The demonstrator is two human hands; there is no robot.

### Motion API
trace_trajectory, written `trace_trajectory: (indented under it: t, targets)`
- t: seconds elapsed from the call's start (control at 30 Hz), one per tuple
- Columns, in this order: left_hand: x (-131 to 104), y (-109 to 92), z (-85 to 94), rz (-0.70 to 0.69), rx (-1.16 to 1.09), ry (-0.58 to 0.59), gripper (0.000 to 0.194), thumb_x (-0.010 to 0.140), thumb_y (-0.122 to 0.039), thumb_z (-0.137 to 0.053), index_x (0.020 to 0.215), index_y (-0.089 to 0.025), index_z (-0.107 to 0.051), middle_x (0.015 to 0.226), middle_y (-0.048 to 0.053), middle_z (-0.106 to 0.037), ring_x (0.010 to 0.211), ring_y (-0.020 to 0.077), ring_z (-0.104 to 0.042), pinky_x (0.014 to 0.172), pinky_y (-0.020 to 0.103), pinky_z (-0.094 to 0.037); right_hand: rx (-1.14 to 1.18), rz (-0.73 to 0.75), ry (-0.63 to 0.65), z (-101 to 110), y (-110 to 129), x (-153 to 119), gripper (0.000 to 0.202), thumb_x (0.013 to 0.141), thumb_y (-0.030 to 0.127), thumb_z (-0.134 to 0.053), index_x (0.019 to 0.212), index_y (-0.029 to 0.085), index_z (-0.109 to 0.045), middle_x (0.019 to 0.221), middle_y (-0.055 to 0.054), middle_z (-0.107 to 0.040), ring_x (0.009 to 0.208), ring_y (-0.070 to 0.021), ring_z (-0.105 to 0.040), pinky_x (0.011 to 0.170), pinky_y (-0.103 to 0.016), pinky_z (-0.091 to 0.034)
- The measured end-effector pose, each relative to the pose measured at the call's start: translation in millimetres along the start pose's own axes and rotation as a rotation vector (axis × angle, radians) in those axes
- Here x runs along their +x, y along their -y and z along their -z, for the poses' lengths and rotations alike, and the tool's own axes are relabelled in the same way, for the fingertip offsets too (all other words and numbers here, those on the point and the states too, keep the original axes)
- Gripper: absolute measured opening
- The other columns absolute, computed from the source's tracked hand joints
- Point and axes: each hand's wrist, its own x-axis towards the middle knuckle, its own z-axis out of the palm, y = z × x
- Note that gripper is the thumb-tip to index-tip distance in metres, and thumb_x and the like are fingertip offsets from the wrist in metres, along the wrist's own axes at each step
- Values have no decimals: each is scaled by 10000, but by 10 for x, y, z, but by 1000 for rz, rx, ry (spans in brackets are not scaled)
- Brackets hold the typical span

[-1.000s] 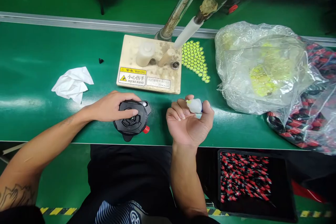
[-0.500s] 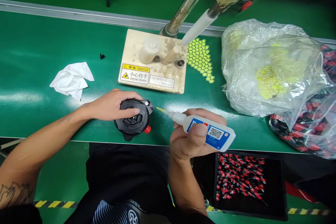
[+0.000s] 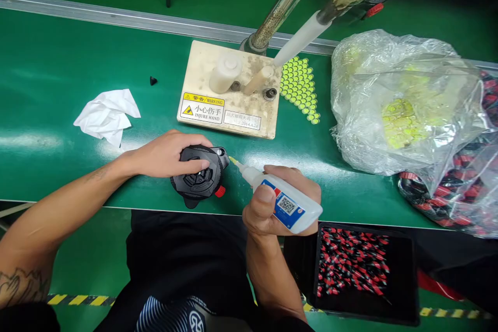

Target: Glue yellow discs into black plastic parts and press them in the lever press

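Observation:
My left hand (image 3: 171, 154) grips a round black plastic part (image 3: 190, 187) with a red knob (image 3: 220, 191), near the bench's front edge. Its thumb lies across the top, while the other fingers are at the far rim, partly hidden. A small ear with a hole (image 3: 221, 152) sticks out of the part toward the right. My right hand (image 3: 264, 207) is closed around a glue bottle (image 3: 298, 205) with a blue label. The bottle is tilted, and its thin yellowish nozzle (image 3: 235, 162) points at the ear from just beside it.
Behind the part stands a beige fixture block (image 3: 187, 114) with a warning label. Yellow-green discs (image 3: 299, 85) lie to its right, then a clear plastic bag (image 3: 361, 135). White tissue (image 3: 107, 114) and a small black piece (image 3: 153, 80) are at left. A black tray (image 3: 402, 280) holds red-and-black pieces.
My right hand has moved left and a little toward me with the glue bottle. The nozzle has shifted slightly left. My left hand keeps hold of the black part.

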Motion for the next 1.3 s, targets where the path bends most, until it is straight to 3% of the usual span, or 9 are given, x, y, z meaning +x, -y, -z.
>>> trace_trajectory:
  t: [0.57, 0.77, 0.93, 1.2, 1.3]
  targets:
    - [0, 3, -9, -1, 11, -7, 436, 1005, -506, -572, 1285, -206, -718, 1205, 70, -815, 991, 222, -770, 858, 331, -549, -58, 44, 39, 2, 72, 36, 223, 945, 387, -722, 1166, 355, -721, 899, -70, -695, 704, -265, -658, 584, -457, -565]
    - [0, 6, -5, 1, 18, -2, 419, 1004, -498, -575, 1285, -220, -716, 1219, 62, -812, 1013, 218, -767, 865, 318, -548, 24, -115, 47, 28, 10, -52, 275, 875, 419, -791, 1128, 382, -688, 947, -62, -686, 792, -298, -682, 678, -513, -576]
    - [0, 8, -6, 1, 20, -8, 427, 1004, -507, -567, 1282, -220, -717, 1208, 60, -812, 989, 218, -765, 848, 317, -542, 4, -111, -12, 12, 2, -47, 262, 852, 474, -807, 1065, 358, -708, 923, -71, -674, 793, -300, -669, 654, -500, -565]
    - [0, 5, -8, 8, 15, -5, 418, 998, -500, -567, 1259, -211, -717, 1182, 63, -809, 958, 216, -757, 823, 316, -532, 104, -418, 8, 29, -16, -81, 418, 763, 638, -843, 957, 335, -630, 926, -88, -664, 867, -329, -649, 809, -599, -569]
    - [-1, 6, -9, 10, 12, -5, 417, 998, -496, -571, 1265, -209, -714, 1180, 64, -811, 965, 216, -758, 826, 316, -532, 96, -396, 16, 22, -11, -80, 413, 773, 627, -841, 965, 327, -633, 926, -93, -669, 857, -328, -654, 787, -588, -575]
